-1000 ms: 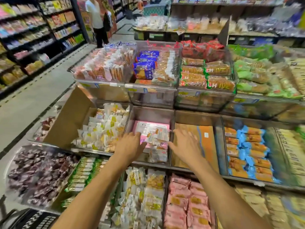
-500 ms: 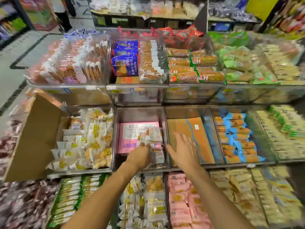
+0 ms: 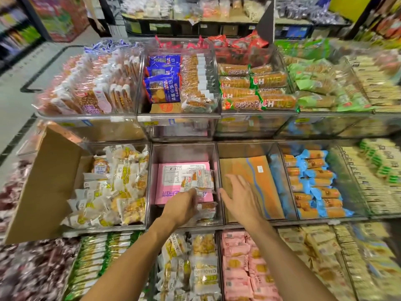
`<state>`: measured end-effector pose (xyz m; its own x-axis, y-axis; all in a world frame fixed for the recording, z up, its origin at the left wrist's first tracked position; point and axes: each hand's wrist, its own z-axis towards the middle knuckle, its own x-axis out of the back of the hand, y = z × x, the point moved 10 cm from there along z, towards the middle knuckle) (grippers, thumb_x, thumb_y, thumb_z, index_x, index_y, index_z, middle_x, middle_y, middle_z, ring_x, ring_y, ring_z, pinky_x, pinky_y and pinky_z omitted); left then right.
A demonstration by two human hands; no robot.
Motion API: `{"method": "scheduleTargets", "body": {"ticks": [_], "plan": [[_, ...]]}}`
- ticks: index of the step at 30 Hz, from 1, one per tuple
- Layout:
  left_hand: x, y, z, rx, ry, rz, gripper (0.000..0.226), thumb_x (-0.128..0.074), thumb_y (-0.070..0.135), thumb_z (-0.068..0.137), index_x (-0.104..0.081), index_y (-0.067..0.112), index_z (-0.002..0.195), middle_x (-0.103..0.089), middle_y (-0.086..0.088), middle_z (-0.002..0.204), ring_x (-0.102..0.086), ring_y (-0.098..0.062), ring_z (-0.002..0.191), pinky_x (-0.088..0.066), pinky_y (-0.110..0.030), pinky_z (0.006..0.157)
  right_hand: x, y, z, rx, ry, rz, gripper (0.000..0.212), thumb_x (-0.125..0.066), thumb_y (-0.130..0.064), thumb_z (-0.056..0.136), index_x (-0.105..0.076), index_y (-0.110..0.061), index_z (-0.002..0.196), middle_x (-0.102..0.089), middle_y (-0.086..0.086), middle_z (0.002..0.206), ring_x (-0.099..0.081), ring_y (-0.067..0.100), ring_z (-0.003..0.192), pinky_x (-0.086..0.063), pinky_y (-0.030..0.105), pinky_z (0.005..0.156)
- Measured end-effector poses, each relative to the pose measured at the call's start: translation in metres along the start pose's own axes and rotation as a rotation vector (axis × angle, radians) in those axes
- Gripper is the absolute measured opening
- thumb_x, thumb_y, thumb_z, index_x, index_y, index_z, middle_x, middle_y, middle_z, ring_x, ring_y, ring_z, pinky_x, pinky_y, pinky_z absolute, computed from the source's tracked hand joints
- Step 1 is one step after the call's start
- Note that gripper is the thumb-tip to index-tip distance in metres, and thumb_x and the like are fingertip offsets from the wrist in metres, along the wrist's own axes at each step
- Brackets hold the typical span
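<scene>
Now we are curling our left hand round the snack packets, which a second ago it was only reaching toward; they are lying on the pink card in the middle clear bin. Our right hand is hovering flat, fingers spread, over the neighbouring orange card. So the pick-up is probably starting. Packed display bins are surrounding us, the shop aisle running off left

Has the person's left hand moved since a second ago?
Yes. The left hand has slid rightward along the front edge of the pink box and now grips the small packets.
</scene>
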<state>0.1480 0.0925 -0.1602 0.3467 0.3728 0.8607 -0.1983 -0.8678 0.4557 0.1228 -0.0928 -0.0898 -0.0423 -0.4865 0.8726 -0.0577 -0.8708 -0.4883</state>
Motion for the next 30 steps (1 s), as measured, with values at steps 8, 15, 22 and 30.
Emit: {"method": "scheduleTargets", "body": {"ticks": [8, 15, 22, 30], "plan": [[0.108, -0.025, -0.033, -0.125, 0.441, -0.243, 0.023, -0.083, 0.010, 0.087, -0.078, 0.020, 0.107, -0.065, 0.012, 0.096, -0.062, -0.001, 0.087, -0.048, -0.010, 0.075, -0.014, -0.031, 0.010, -0.039, -0.099, 0.423, 0.022, -0.052, -0.046, 0.106, -0.062, -0.026, 0.105, -0.073, -0.005, 0.079, -0.072, 0.011, 0.068, -0.064, 0.044, 0.068], [0.111, -0.015, -0.049, -0.231, 0.475, -0.238, 0.019, -0.071, 0.003, 0.090, -0.080, 0.016, 0.100, -0.062, 0.013, 0.114, -0.062, -0.008, 0.103, -0.041, -0.005, 0.090, -0.075, -0.030, 0.021, -0.422, -0.246, 1.143, 0.028, -0.069, -0.031, 0.100, -0.064, -0.011, 0.119, -0.079, 0.013, 0.105, -0.079, 0.025, 0.090, -0.065, 0.035, 0.079], [0.094, -0.018, -0.048, -0.217, 0.415, -0.295, 0.053, -0.068, -0.010, 0.081, -0.066, 0.021, 0.123, -0.055, 0.006, 0.129, -0.056, -0.007, 0.122, -0.046, -0.021, 0.107, -0.074, -0.023, 0.025, -0.401, -0.170, 1.153, 0.036, -0.079, -0.007, 0.090, -0.067, -0.015, 0.124, -0.073, 0.008, 0.117, -0.077, 0.020, 0.094, -0.064, 0.034, 0.079], [0.033, -0.034, 0.008, 0.024, 0.151, -0.020, 0.065, -0.073, 0.027, 0.095, -0.044, 0.020, 0.154, -0.049, -0.005, 0.154, -0.049, -0.027, 0.139, -0.046, -0.043, 0.113, -0.035, 0.031, 0.039, -0.534, 0.296, 1.253, 0.034, -0.075, -0.009, 0.095, -0.057, -0.008, 0.124, -0.070, 0.015, 0.114, -0.075, 0.027, 0.099, -0.064, 0.036, 0.074]]}}
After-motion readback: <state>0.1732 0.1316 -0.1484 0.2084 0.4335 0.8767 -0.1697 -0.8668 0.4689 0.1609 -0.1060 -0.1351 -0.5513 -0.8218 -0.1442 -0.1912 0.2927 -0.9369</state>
